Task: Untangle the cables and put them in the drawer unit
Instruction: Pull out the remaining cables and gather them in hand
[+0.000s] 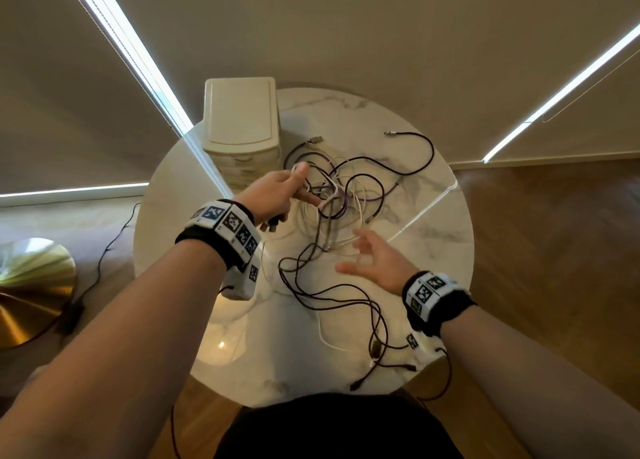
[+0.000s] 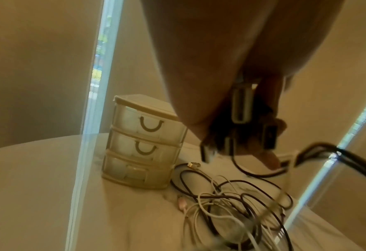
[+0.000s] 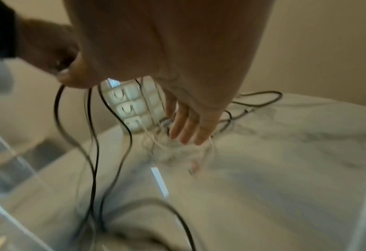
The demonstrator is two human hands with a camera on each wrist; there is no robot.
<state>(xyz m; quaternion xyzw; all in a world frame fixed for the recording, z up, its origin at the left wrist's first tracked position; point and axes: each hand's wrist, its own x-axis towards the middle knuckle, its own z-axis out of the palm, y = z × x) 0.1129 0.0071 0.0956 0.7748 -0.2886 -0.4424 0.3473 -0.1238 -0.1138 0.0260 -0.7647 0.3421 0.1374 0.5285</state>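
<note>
A tangle of black, purple and white cables [image 1: 347,195] lies in the middle of a round marble table [image 1: 436,244]. My left hand [image 1: 304,187] is raised over the tangle's left side and grips a bundle of cable ends. Their USB plugs [image 2: 241,105] stick out below the palm. My right hand [image 1: 356,251] hovers open just right of the white loops, fingers [image 3: 186,129] straight and spread, holding nothing. A cream three-drawer unit [image 1: 242,119] stands at the table's far left edge, its drawers [image 2: 143,149] closed. Black cable loops [image 1: 332,299] trail toward the near edge.
One black cable [image 1: 426,150] arcs out to the far right of the table. On the floor at the left are a brass lamp base [image 1: 31,285] and a black cord [image 1: 110,244]. Blinds cover the walls behind the table.
</note>
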